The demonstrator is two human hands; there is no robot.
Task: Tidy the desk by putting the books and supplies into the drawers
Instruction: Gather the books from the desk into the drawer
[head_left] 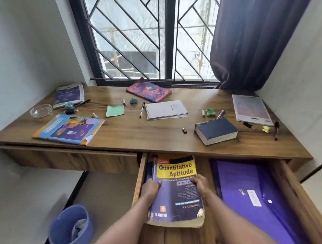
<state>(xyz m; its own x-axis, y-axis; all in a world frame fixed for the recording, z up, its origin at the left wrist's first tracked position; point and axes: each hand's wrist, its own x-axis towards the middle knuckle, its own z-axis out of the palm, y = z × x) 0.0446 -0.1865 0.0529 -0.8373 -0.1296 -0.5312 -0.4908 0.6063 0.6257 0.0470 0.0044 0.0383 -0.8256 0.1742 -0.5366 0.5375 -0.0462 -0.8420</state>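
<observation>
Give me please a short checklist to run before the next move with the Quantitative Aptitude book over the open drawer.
1. Left hand and right hand both grip the Quantitative Aptitude book: ok.
2. Drawer pulled open: ok.
3. Purple folder apart from the book: ok.
4. Book lying flat on the drawer floor: cannot tell.
5. Desk tidied: not ok; the dark blue book and the spiral notepad lie on it.
</observation>
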